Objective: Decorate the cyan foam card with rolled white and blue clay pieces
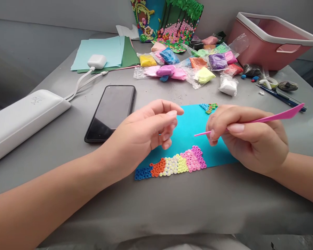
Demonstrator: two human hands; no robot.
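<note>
My right hand (255,137) is closed around a pink modelling tool (279,114), its thin tip pointing left and its flat blade up to the right. My left hand (151,128) hovers over the left part of a blue sheet (189,121), fingers curled and thumb against the index finger; anything between them is hidden. Along the sheet's near edge runs a band of small clay rings (172,165) in blue, orange, cream, yellow, pink and purple. A corner patch of blue, green and orange rings (210,107) lies at the far edge, partly behind my right hand.
A black phone (114,111) and a white power bank (28,121) with a cable lie left. Coloured paper sheets (99,52), bagged clay (169,66) and a decorated clay picture (172,24) are at the back. A pink bin (266,52) and blue pen (284,97) are right.
</note>
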